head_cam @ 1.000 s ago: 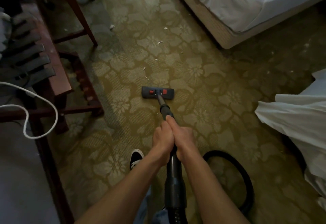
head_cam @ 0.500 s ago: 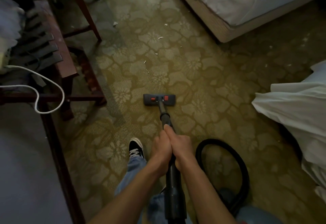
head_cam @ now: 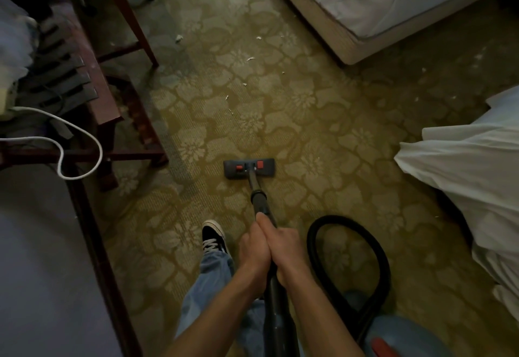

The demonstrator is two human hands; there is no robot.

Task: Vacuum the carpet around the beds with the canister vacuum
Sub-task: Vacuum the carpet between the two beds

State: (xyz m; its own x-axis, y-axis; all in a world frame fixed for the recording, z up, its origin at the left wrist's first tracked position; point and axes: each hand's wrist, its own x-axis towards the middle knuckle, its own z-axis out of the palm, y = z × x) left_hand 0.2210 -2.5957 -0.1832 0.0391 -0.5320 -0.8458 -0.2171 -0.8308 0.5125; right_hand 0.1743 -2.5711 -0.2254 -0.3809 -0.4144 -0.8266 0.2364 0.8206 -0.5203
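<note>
Left hand (head_cam: 254, 247) and right hand (head_cam: 282, 250) both grip the vacuum wand (head_cam: 259, 196); floor head (head_cam: 249, 168) on carpet (head_cam: 323, 120) at 12 o'clock.

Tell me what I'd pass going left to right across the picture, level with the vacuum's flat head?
white cord → wooden rack → vacuum floor head → white sheet

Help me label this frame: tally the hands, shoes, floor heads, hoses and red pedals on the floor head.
Hands: 2, left hand and right hand, on the wand
Shoes: 1, black shoe
Floor heads: 1, floor head
Hoses: 1, black hose
Red pedals: 2, left pedal and right pedal
Total: 7
</note>
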